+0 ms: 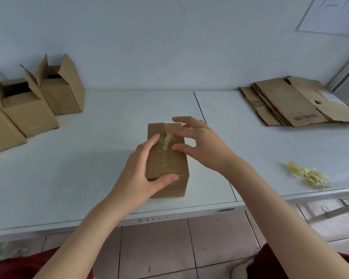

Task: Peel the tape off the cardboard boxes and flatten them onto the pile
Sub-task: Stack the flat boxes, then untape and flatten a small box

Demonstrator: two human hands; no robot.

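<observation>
A small brown cardboard box (173, 164) stands on the white table near its front edge, its top flaps closed. A crumpled strip of yellowish clear tape (167, 141) is partly lifted from the seam on top. My left hand (141, 174) grips the box's left side, thumb curled over the near top edge. My right hand (199, 141) hovers over the box's far right part with fingers spread, its fingertips at the loose tape. I cannot see whether they pinch it. The pile of flattened boxes (298, 103) lies at the table's far right.
Three open cardboard boxes (28, 105) stand at the far left of the table (101, 150). A heap of peeled tape scraps (308, 175) lies near the right front edge. A white wall rises behind; tiled floor shows below.
</observation>
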